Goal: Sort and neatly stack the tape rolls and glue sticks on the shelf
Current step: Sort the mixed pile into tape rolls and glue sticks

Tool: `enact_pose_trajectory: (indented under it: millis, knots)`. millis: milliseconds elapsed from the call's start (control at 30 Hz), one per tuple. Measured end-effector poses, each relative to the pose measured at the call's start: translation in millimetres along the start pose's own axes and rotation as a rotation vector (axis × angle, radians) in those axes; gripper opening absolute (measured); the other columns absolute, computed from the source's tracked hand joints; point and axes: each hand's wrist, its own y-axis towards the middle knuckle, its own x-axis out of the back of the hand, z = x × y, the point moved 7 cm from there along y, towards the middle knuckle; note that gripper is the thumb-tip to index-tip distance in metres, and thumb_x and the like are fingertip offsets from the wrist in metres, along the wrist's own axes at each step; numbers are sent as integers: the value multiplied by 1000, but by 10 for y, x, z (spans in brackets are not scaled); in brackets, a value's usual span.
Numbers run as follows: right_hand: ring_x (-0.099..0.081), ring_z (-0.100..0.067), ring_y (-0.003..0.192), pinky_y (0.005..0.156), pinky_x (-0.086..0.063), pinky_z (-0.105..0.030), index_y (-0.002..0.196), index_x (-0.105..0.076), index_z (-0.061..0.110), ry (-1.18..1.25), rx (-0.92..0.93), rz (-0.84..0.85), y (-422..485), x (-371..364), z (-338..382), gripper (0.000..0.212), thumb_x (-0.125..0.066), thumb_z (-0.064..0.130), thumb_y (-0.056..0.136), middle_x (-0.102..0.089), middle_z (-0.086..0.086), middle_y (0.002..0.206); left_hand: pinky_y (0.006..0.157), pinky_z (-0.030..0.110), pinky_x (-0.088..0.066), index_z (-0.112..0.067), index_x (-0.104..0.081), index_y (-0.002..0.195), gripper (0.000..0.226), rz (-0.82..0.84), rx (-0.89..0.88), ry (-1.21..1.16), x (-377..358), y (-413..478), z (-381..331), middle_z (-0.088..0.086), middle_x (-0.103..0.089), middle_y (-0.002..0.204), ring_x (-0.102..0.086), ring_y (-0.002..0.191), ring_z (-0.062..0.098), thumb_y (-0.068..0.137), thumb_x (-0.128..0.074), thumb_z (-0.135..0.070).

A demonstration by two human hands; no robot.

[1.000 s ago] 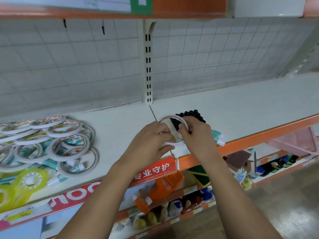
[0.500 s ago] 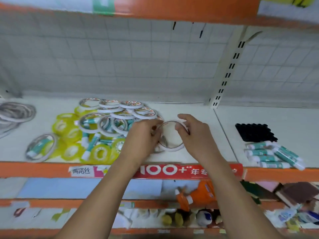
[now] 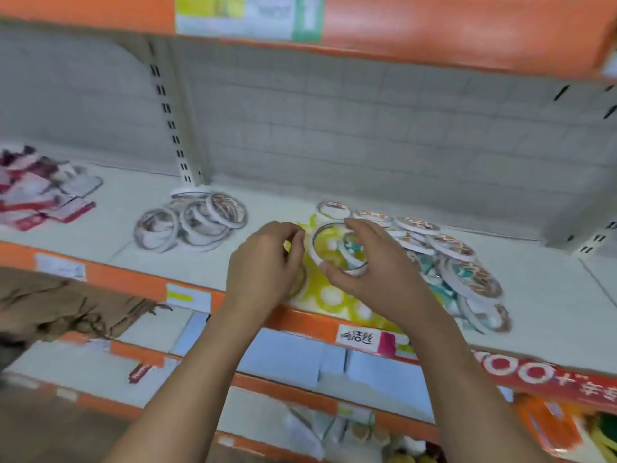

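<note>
The right hand [image 3: 377, 262] pinches one white tape roll [image 3: 314, 247] between thumb on the near rim and fingers over the far rim, holding it just above the yellow tape rolls [image 3: 330, 297] at the near edge of the shelf [image 3: 273, 207]. The left hand [image 3: 263, 262] hovers just left of that roll with its fingers curled. Blur hides whether it grips anything.

A loose mixed pile [image 3: 450, 259] of patterned rolls spreads to the right, with teal items in it that may be glue sticks. A looser cluster of white rolls [image 3: 193, 222] lies to the left, well apart.

The step in hand looks like sorting: one roll is lifted out of the jumble. The next move probably calls for carrying it left to the white cluster and setting it flat and square on a stack.
</note>
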Motion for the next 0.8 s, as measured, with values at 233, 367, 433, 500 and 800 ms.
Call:
enact_pose_trajectory:
  millis: [233,367,433,500,800]
  knots:
    - [-50,-11,122,101,-43,-29,141,-45,21,97,74,38,643,-935,843,74,-68,59,82,-47,6,139,64,37,-52,-24,-67,103,20,-27,92,254,636,-24,1284,-6,-66,95,-61,87,21,96,-51,-34]
    - [-49,-16,126,104,-42,-32,135,-48,20,122,133,82,994,-1394,1110,66,-67,54,83,-48,3,136,61,36,-51,-20,-67,99,20,-30,154,292,745,7,1729,-2,-66,91,-62,82,23,95,-52,-32]
    - [-46,-18,129,105,-42,-37,134,-49,20,143,157,115,1163,-1611,1202,64,-66,54,82,-47,1,138,61,36,-51,-21,-68,97,18,-38,202,297,773,24,1891,-2,-66,91,-62,84,23,94,-53,-31]
    - [-45,-21,131,107,-40,-40,133,-51,19,145,171,112,1344,-1773,1280,66,-63,56,80,-48,-1,140,64,38,-52,-23,-67,98,18,-43,247,310,801,73,2029,-3,-66,92,-62,88,24,93,-53,-33]
    - [-40,-27,133,111,-34,-40,141,-46,19,29,161,135,1872,-2302,1454,72,-60,59,83,-45,-3,145,65,36,-52,-27,-65,101,17,-93,314,332,978,294,2397,-7,-62,92,-60,92,22,92,-51,-32]
